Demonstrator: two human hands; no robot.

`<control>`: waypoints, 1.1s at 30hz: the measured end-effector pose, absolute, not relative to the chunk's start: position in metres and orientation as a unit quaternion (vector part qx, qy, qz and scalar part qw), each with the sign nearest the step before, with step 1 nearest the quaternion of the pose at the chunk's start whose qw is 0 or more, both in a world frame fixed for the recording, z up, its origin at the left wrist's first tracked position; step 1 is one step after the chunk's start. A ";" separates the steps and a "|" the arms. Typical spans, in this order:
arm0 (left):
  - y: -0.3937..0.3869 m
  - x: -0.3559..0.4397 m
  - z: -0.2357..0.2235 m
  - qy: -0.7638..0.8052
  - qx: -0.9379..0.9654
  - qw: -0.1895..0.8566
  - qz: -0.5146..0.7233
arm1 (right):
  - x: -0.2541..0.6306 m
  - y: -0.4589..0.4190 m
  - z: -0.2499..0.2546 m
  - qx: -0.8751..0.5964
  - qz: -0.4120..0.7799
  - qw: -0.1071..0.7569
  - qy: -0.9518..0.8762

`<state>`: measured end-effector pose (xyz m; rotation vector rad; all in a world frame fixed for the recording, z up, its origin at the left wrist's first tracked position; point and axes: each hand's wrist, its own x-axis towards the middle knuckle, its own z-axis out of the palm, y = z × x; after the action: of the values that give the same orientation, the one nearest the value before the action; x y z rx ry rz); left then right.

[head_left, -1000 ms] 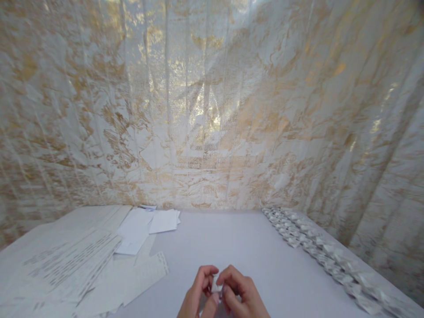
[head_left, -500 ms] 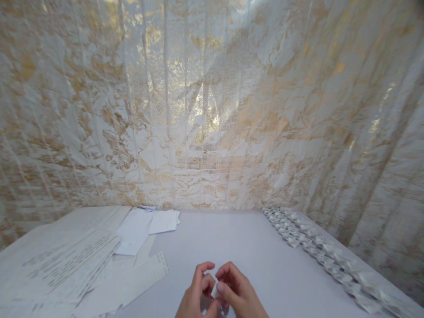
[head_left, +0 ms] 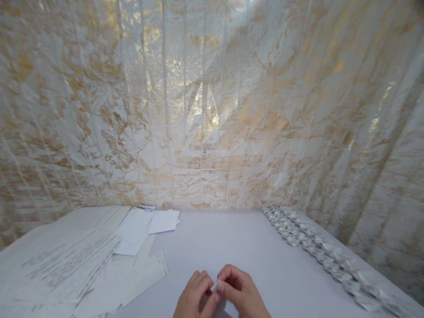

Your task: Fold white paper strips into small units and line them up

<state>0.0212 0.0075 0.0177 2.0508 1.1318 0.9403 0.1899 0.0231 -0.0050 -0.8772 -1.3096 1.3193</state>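
A small folded piece of white paper sits between my two hands at the bottom centre, just above the table. My right hand pinches it between thumb and bent forefinger. From the other side, my left hand has its fingers curled in and its thumb pressed towards the same piece. Much of the paper is covered by the fingertips, so its full shape is hidden.
Printed sheets and paper strips spread over the table's left side, with plain white paper pieces behind them. Rows of folded paper units run along the right edge. A gold-patterned curtain hangs behind the white table.
My left fingers, raised and apart before, have curled down and closed in on the paper piece. My right hand keeps its pinch with little shift.
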 end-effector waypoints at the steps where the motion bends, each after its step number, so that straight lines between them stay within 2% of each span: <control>1: 0.008 0.020 0.017 0.429 0.780 0.293 0.348 | 0.190 0.022 -0.004 -0.364 0.550 0.511 -0.551; 8: 0.012 0.020 0.010 0.417 0.815 0.237 0.326 | 0.193 0.022 -0.004 -0.385 0.505 0.504 -0.585; 11: 0.012 0.021 0.009 0.431 0.794 0.283 0.323 | 0.194 0.025 -0.007 -0.398 0.518 0.494 -0.574; 15: 0.015 0.021 0.004 0.401 0.730 0.410 0.371 | 0.196 0.031 -0.015 -0.415 0.533 0.493 -0.548; 17: 0.017 0.021 0.002 0.380 0.714 0.440 0.390 | 0.195 0.033 -0.018 -0.404 0.552 0.499 -0.532; 22: 0.015 0.020 0.009 0.411 0.698 0.443 0.385 | 0.195 0.027 -0.005 -0.375 0.533 0.525 -0.548; 28: 0.011 0.020 0.021 0.454 0.637 0.433 0.448 | 0.200 0.019 0.018 -0.382 0.464 0.459 -0.654; 33: 0.011 0.020 0.021 0.442 0.637 0.439 0.454 | 0.200 0.020 0.013 -0.401 0.447 0.454 -0.658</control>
<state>0.0205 0.0107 0.0214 1.5841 1.0984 1.1278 0.1996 0.0199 0.0130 -0.9895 -1.6238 1.1032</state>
